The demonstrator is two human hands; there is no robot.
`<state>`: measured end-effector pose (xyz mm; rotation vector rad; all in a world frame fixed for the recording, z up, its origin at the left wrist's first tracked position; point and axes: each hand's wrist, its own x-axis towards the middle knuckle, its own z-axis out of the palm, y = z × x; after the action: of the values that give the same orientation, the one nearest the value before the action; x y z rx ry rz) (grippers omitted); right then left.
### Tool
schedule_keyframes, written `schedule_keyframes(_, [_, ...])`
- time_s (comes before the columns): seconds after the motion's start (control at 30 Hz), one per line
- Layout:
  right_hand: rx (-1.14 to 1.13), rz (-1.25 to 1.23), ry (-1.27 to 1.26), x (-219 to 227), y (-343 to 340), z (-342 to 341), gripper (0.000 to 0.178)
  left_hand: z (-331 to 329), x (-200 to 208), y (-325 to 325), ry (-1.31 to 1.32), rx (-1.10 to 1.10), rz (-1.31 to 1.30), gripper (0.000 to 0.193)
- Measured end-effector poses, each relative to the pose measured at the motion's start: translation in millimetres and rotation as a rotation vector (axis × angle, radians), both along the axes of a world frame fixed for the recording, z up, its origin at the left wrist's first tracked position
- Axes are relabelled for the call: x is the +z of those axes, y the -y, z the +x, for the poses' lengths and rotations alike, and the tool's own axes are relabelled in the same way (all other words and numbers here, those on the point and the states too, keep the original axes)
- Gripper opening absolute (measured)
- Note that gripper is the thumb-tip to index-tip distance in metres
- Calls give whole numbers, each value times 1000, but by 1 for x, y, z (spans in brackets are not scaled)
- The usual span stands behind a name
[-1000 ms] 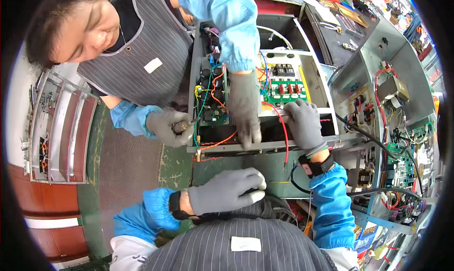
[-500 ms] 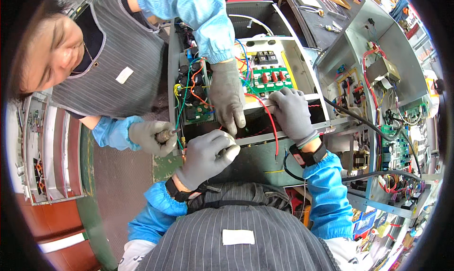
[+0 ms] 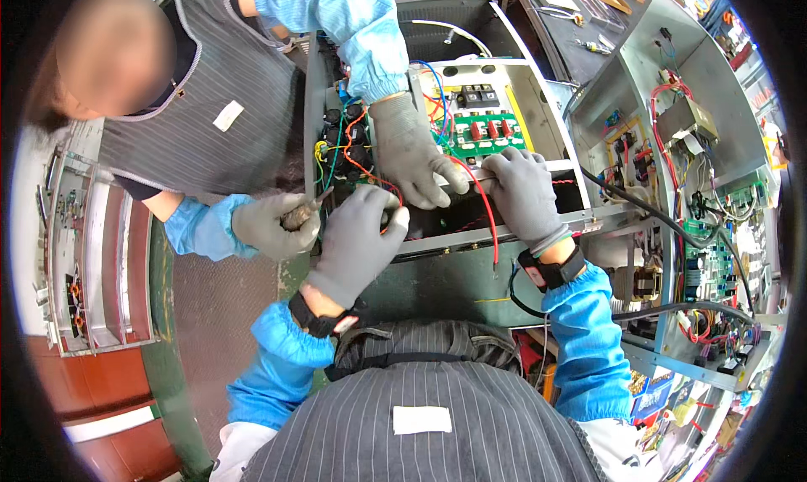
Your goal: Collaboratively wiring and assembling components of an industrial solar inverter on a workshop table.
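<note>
My left hand, in a grey glove, is at the near left part of an open metal case. Its thumb and fingertips pinch a thin orange-red wire that comes from the case's left section. My right hand, gloved too, has its fingers curled over a metal divider inside the case. Beside it a thicker red wire hangs over the case's near edge, its end loose. Between my hands reaches a co-worker's gloved hand; their other hand holds a screwdriver.
A green circuit board with red parts sits in the case, behind my right hand. To the right stands another open cabinet with wiring and a black cable. Tools lie on a dark bench at the back.
My left hand has moved up and slightly left, over the case's near edge. The co-worker's reaching hand has opened and shifted right; their screwdriver has tilted. My right hand stays on the divider.
</note>
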<state>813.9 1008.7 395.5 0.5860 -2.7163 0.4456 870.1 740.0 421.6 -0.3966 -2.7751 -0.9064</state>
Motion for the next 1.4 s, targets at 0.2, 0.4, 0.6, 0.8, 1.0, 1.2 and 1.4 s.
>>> schedule_keyframes(0.2, [-26,8,-17,-2,0,-1,17,-42,-14,5,198,-25,-390,26])
schedule_keyframes(0.4, [-15,8,6,-2,0,0,12,-58,-7,9,227,-13,-26,25])
schedule_keyframes(0.6, [5,15,-10,-3,-2,1,14,-74,-14,-2,352,-69,19,23])
schedule_keyframes(0.8, [-3,5,-6,-1,-1,0,19,-83,-1,-14,380,-95,-161,24])
schedule_keyframes(1.0, [-9,0,6,2,-1,0,18,-86,0,-12,339,-243,-428,33])
schedule_keyframes(1.2, [23,-70,38,6,-2,3,16,-104,-8,-2,395,-286,-434,34])
schedule_keyframes(1.4, [14,-57,33,12,2,4,23,-111,-13,-7,291,-369,-521,30])
